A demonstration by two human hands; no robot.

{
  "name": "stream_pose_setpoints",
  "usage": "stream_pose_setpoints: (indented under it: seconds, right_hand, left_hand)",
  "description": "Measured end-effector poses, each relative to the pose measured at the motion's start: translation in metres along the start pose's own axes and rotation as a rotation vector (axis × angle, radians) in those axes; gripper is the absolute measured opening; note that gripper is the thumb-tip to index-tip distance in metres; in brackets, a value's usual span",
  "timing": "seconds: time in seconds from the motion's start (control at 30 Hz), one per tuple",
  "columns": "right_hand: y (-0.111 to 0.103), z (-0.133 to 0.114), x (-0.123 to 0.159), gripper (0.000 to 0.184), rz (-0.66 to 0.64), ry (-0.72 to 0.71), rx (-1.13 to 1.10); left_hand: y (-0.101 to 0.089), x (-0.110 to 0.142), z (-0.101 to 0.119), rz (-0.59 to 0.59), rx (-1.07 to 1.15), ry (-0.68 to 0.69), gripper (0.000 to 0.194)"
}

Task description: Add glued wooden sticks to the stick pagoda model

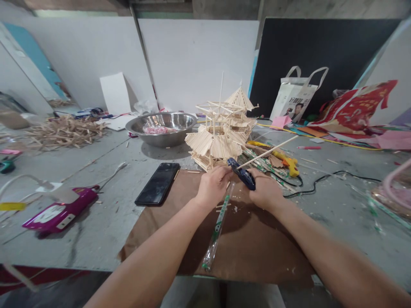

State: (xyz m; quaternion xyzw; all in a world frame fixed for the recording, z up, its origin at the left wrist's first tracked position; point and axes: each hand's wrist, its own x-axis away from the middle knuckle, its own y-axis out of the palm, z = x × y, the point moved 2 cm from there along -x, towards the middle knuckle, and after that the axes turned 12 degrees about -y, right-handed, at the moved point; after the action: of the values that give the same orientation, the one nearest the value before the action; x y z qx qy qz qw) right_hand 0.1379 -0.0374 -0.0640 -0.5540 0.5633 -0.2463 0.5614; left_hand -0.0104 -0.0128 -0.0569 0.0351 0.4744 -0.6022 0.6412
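Note:
My right hand [266,188] is closed around a dark blue hand tool [245,176] whose exact kind is unclear. A long, thin wooden stick [268,152] runs from the tool up to the right. Beside the tool's far end, my left hand [214,185] has its fingers pinched together, and what they hold is hidden. Just beyond both hands stands a pavilion-like model [221,137] built of thin sticks, with fanned roofs. A clear plastic sleeve with green print [218,226] lies below my hands on a brown sheet [257,248], among small stick offcuts.
A black phone [158,184] lies left of my hands, with a purple power strip [61,211] farther left. Behind are a steel bowl [160,139] and a heap of sticks [64,132]. A yellow glue gun [290,164] with a black cord lies right of the model.

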Motion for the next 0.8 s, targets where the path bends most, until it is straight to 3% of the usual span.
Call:
stream_pose_setpoints:
  seconds: [0.8]
  right_hand:
    - [-0.0007, -0.0009, 0.0006, 0.027, -0.036, 0.023, 0.028]
  left_hand:
    - [0.0008, -0.0014, -0.0004, 0.024, -0.001, 0.030, 0.009]
